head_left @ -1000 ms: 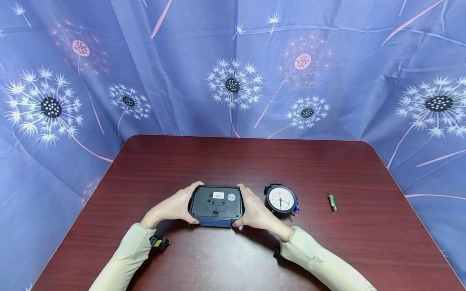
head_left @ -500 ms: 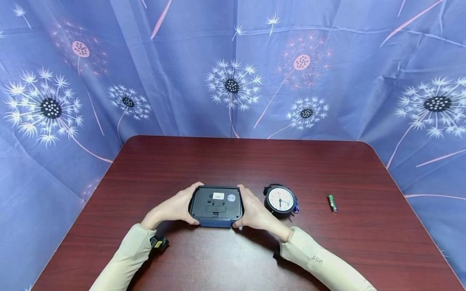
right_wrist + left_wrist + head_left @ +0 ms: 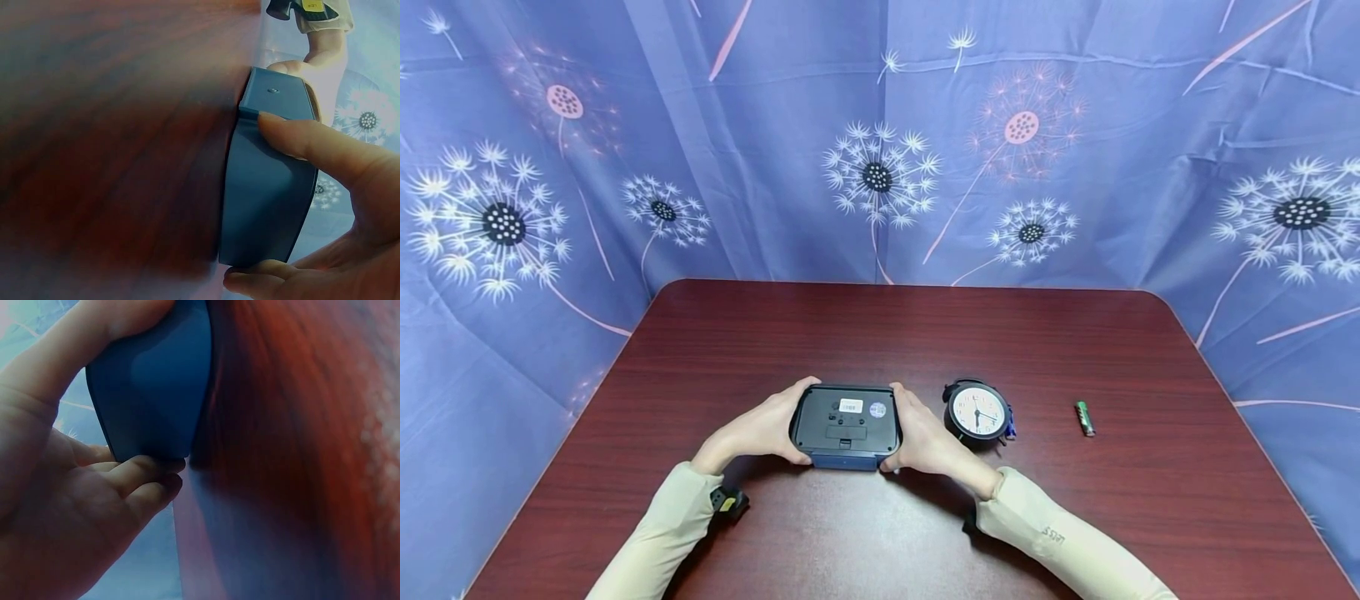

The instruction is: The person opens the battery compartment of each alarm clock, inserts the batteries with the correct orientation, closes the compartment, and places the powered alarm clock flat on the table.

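A rectangular electronic device (image 3: pixel 846 417) with rounded corners, which looks like a digital clock, lies face down with its black back up. A white label, a round sticker, small buttons and a battery cover (image 3: pixel 846 431) show on the back; its front is hidden. My left hand (image 3: pixel 762 427) grips one short end, with the thumb on the near edge and the fingers at the far one. At the other end, my right hand (image 3: pixel 928 435) grips it the same way. Both wrist views show the dark blue side (image 3: pixel 156 381) between thumb and fingers, close to the table.
Just right of my right hand lies a round black alarm clock (image 3: pixel 978 411) with its white dial up, a small blue thing (image 3: pixel 1011 422) at its side. Farther right is a green battery (image 3: pixel 1086 419). A blue curtain (image 3: pixel 775 150) hangs behind the wooden table (image 3: pixel 880 333).
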The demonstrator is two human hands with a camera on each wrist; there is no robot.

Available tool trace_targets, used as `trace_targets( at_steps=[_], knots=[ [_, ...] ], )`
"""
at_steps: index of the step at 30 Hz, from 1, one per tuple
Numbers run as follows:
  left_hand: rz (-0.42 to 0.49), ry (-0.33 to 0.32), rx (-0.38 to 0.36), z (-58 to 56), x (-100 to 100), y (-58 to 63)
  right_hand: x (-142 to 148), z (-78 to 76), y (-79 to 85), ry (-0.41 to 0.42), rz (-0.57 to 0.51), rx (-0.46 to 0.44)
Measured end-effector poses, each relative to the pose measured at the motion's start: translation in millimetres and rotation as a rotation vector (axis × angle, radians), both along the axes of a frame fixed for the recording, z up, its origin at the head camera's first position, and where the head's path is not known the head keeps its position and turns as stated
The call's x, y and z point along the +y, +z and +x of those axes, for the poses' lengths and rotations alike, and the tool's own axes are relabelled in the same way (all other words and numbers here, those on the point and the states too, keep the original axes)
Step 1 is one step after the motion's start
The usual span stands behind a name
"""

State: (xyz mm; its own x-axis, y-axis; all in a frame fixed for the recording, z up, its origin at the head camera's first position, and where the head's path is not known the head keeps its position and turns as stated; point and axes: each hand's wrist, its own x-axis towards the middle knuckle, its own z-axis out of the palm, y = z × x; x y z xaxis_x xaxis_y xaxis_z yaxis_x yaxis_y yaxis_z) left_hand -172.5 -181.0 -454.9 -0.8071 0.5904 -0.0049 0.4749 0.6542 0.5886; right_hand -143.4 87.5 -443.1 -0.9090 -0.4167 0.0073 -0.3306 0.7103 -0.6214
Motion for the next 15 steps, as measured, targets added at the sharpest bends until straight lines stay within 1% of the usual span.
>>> trace_targets(
  at_steps=[8,15],
  knots=[
    [-0.003,0.003,-0.01,0.3,0.7,1.1,-0.4,-0.4,-1.0,-0.004,0.003,0.0],
    [0.001,0.002,-0.009,-0.1,0.3,-0.8,-0.6,-1.0,-1.2,-0.013,0.022,-0.032]
  ],
)
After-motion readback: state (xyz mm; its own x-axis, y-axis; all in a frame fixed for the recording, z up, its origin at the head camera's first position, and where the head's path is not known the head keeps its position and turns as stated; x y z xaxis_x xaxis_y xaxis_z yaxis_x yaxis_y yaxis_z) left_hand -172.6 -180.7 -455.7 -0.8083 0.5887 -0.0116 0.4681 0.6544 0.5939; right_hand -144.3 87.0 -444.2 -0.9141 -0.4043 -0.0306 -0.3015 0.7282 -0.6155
